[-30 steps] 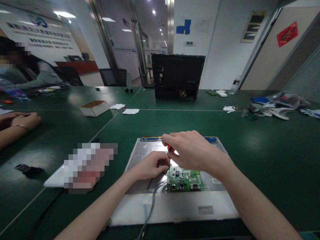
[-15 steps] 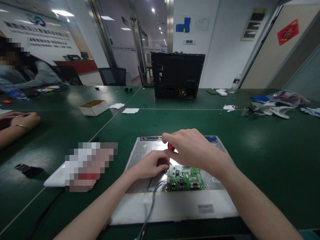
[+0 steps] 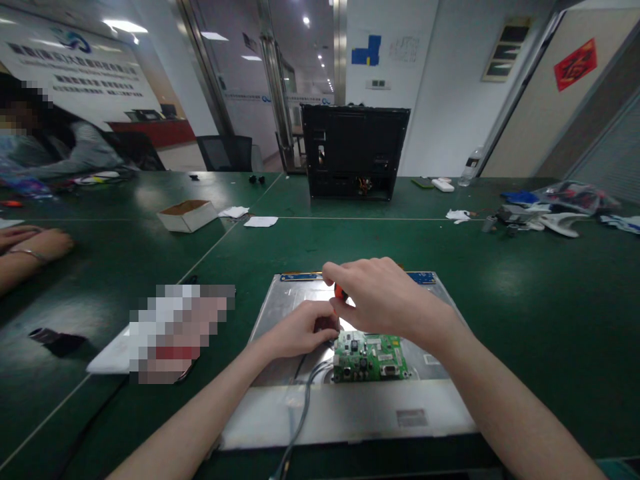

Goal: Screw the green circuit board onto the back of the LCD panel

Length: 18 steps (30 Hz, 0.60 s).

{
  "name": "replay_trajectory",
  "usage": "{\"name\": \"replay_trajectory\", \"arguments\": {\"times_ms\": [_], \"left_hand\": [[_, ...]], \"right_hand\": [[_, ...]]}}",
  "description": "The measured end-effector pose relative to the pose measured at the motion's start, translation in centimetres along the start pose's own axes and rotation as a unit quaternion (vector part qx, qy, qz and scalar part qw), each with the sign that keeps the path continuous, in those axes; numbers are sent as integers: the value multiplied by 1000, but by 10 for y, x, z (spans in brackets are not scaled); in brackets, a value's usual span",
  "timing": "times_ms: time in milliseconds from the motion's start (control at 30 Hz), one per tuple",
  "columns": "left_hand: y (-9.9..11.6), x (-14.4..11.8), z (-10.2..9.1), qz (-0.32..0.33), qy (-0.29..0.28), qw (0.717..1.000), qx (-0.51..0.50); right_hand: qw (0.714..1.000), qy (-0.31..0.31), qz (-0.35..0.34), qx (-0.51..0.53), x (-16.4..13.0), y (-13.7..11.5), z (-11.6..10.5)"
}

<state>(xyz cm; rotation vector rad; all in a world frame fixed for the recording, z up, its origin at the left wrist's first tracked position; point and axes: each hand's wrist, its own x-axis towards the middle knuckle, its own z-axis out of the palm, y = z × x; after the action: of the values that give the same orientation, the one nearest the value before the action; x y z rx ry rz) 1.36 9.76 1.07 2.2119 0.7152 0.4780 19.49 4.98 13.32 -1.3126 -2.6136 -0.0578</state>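
My right hand point(image 3: 383, 293) is closed around the red-and-black handle of a screwdriver point(image 3: 341, 292), held over the upper left corner of a green circuit board point(image 3: 370, 357). The screwdriver's shaft and tip are hidden by my fingers. Close beside it, my left hand point(image 3: 305, 328) has thumb and fingers pinched together at that same corner; what they hold cannot be made out. The board lies on the metal back of a flat display panel point(image 3: 320, 417), with a blue strip board point(image 3: 423, 277) along the far edge. Grey cables point(image 3: 306, 407) run from the board's left side toward me.
A black monitor housing point(image 3: 356, 150) stands at the back of the green table. An open box point(image 3: 187, 216) and paper slips point(image 3: 261, 221) lie left of it. Left of the panel are a blurred-out item point(image 3: 175, 333) and a black object point(image 3: 57, 341). Another person's hands point(image 3: 43, 245) rest at far left.
My hands and the screwdriver stay almost where they were, at the board's corner. The other person's hands have shifted slightly left.
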Motion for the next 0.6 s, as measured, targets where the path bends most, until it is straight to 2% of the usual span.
{"name": "replay_trajectory", "arguments": {"times_ms": [600], "left_hand": [[-4,0,0,-10,-18,1000,-3]], "right_hand": [[1000,3,9,-24,-1,-2,0]]}}
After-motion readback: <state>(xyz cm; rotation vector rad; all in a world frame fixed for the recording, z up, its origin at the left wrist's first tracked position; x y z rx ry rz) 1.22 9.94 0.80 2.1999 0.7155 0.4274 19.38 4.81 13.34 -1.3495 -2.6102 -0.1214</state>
